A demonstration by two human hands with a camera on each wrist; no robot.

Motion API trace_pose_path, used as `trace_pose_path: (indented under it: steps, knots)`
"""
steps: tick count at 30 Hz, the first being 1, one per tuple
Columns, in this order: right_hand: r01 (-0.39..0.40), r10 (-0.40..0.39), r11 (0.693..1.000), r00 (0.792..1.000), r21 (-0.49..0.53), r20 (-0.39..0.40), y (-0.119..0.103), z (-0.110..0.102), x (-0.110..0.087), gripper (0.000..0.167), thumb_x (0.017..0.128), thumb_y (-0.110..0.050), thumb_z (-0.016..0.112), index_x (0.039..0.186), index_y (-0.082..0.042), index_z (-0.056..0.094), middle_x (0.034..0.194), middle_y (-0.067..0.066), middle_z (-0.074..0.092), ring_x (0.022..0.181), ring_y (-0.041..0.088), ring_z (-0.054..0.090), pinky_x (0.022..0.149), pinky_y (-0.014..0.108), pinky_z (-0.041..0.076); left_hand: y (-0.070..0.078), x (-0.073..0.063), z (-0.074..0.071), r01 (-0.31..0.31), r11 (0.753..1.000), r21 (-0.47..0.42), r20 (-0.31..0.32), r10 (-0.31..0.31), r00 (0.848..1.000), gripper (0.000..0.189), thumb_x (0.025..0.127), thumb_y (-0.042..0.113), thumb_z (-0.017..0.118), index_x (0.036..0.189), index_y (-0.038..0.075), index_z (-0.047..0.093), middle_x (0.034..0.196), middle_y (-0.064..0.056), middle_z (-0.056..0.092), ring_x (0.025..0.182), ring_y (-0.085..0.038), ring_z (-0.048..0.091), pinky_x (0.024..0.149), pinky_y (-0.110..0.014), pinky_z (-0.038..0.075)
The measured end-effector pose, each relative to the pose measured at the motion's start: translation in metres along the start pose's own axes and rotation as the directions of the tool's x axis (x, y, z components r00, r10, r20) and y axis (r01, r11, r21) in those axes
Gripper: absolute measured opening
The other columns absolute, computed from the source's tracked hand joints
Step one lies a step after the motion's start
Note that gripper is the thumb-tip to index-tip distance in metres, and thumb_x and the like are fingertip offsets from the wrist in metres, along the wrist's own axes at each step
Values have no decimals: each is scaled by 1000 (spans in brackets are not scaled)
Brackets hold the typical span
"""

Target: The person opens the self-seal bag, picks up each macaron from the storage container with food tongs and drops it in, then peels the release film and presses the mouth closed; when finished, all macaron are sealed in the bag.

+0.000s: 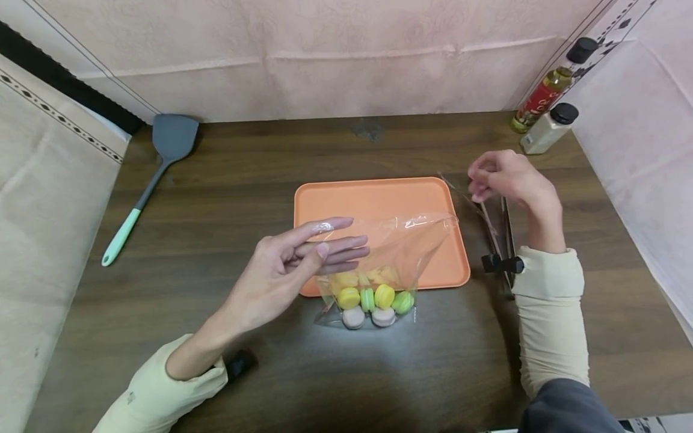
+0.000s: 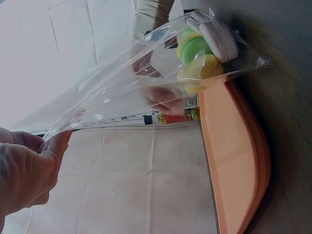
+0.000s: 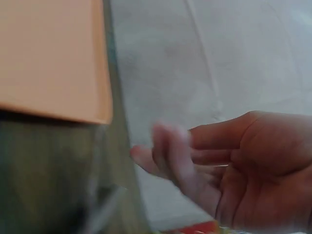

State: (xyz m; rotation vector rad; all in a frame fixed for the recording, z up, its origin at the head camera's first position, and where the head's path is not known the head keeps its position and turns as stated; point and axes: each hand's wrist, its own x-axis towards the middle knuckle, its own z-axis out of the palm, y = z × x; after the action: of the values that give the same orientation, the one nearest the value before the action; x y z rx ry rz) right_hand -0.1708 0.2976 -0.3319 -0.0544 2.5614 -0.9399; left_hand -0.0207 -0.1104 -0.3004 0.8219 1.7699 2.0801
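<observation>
My left hand [image 1: 276, 270] pinches the upper edge of a clear plastic bag [image 2: 105, 92] between thumb and fingers, as the left wrist view shows. At the bag's bottom lie several macarons [image 1: 384, 296], yellow, green and pale lilac. The bag hangs slanting across the front part of an orange tray [image 1: 373, 195], its lower end past the tray's near edge. To the right, my right hand [image 1: 509, 174] is raised with loosely bent fingers and nothing between them. Metal tongs [image 1: 491, 231] lie below it, beside the tray, partly hidden by the wrist.
A grey spatula [image 1: 175, 138] with a mint handle lies on the left of the wooden table [image 1: 227, 168]. At the back right corner stand an oil bottle [image 1: 541, 99] with a red label and a black-capped jar [image 1: 548, 129]. Pale cloth walls [image 1: 346, 60] enclose the back and sides.
</observation>
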Motion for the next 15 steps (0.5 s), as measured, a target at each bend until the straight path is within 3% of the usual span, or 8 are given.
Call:
trace_pose_path:
  steps: [3, 6, 8, 12, 15]
  knots:
    - [1, 11, 986, 998, -168, 68, 0, -4, -10, 25, 111, -11, 61, 97, 7, 72, 71, 5, 70, 63, 14, 64, 64, 29, 54, -1, -1, -1, -6, 1000, 13, 0, 6, 1000, 42, 116, 4, 51, 155, -12, 50, 141, -36, 65, 131, -36, 71, 103, -48, 60]
    - [18, 36, 959, 983, -284, 182, 0, -2, -13, 33, 109, -14, 64, 79, -2, 71, 63, 0, 65, 61, 15, 58, 64, 33, 48, -1, -2, -2, -12, 999, 30, -3, 12, 1000, 41, 116, 4, 52, 154, -11, 51, 141, -37, 65, 130, -36, 72, 102, -48, 60]
    - [7, 63, 952, 973, -305, 221, -1, 1, -13, 34, 109, -13, 64, 77, -3, 71, 63, 0, 63, 61, 15, 56, 64, 35, 47, -1, -2, -2, -10, 999, 35, -3, 10, 1000, 41, 116, 4, 52, 155, -10, 51, 141, -35, 66, 130, -36, 72, 103, -47, 60]
    - [-46, 127, 943, 966, -329, 227, 0, 4, -12, 30, 106, -6, 60, 78, -3, 71, 61, 0, 62, 60, 15, 55, 64, 35, 43, 1, -2, -1, -4, 1000, 28, 3, 4, 1000, 41, 116, 4, 51, 156, -9, 51, 141, -31, 68, 130, -35, 72, 104, -47, 60]
    - [-29, 118, 950, 955, -311, 270, 1, 6, -11, 29, 105, -2, 56, 81, -1, 73, 63, 1, 66, 59, 14, 59, 62, 33, 46, 0, -1, 0, -5, 1000, 18, 10, 5, 1000, 41, 116, 3, 51, 155, -10, 50, 141, -31, 68, 131, -35, 72, 104, -48, 60]
